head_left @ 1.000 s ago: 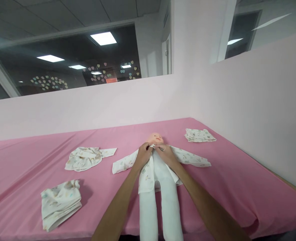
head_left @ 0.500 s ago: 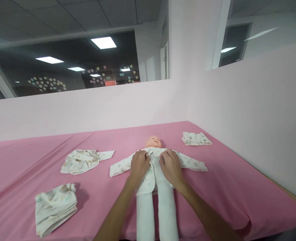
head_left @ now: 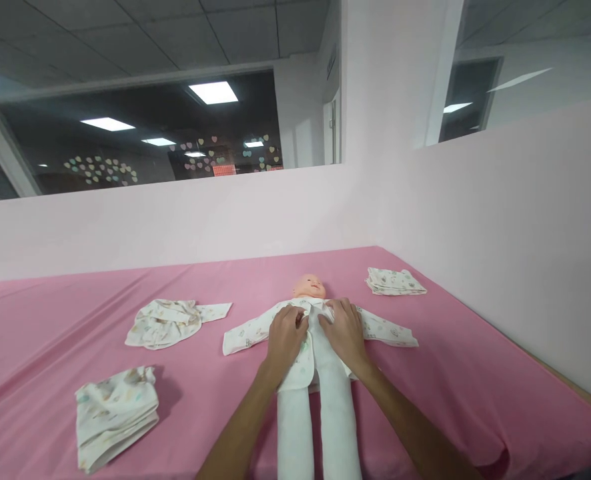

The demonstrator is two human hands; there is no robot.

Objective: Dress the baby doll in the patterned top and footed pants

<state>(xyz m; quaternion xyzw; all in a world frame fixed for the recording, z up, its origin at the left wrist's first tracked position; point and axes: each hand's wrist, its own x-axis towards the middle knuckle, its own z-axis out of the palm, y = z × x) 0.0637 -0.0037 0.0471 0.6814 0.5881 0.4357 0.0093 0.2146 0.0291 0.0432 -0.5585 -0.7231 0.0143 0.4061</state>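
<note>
A baby doll lies on its back, its head [head_left: 309, 287] away from me and its white cloth legs [head_left: 340, 427] toward me. It wears a white printed baby shirt [head_left: 298, 367], open down the front, with the sleeves spread sideways. My left hand [head_left: 286, 337] is closed on the shirt's front edge at the chest, fingers curled. On the other side of the opening, my right hand [head_left: 345, 333] has thumb and fingers bent around the opposite front edge. Both hands partly hide the cloth they grip.
The doll lies on a pink sheet [head_left: 200, 400]. Left of it are a crumpled printed baby garment [head_left: 165, 323] and a folded printed cloth [head_left: 115, 417]. Another folded cloth [head_left: 395, 281] lies at the back right. White walls [head_left: 500, 233] with windows border the back and right.
The whole view has shifted slightly. My left hand's fingers have drawn in a little at the shirt edge, and my right thumb has moved slightly. The doll and cloths stay in place.
</note>
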